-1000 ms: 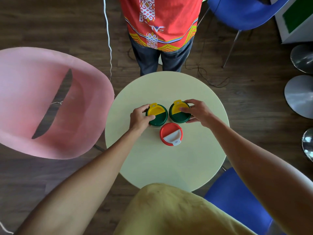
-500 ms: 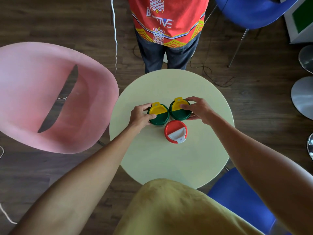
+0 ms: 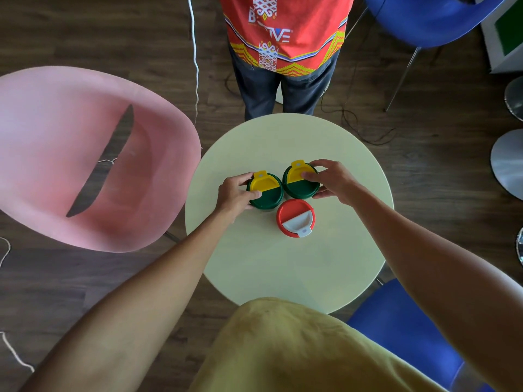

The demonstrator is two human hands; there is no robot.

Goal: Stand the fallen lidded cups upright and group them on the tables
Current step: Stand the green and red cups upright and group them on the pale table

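Observation:
Three lidded cups stand upright in a tight cluster on the round pale-yellow table [image 3: 288, 267], seen from above. My left hand [image 3: 236, 193] grips the left cup with the green-and-yellow lid [image 3: 267, 193]. My right hand [image 3: 329, 179] holds the right cup with the same green-and-yellow lid [image 3: 298, 185], fingers resting on its top and rim. A cup with a red lid and white flap [image 3: 295, 219] stands just in front of them, untouched. The cups' bodies are hidden beneath their lids.
A pink shell chair [image 3: 93, 159] stands left of the table. A person in a red patterned shirt [image 3: 285, 32] stands at the far edge. Blue chairs sit at the back right [image 3: 430, 21] and near right [image 3: 407, 335]. Metal table bases [image 3: 509, 162] lie at right.
Both hands stay on the two green-lidded cups. The cups sit much as before; the view has shifted slightly as my head moved.

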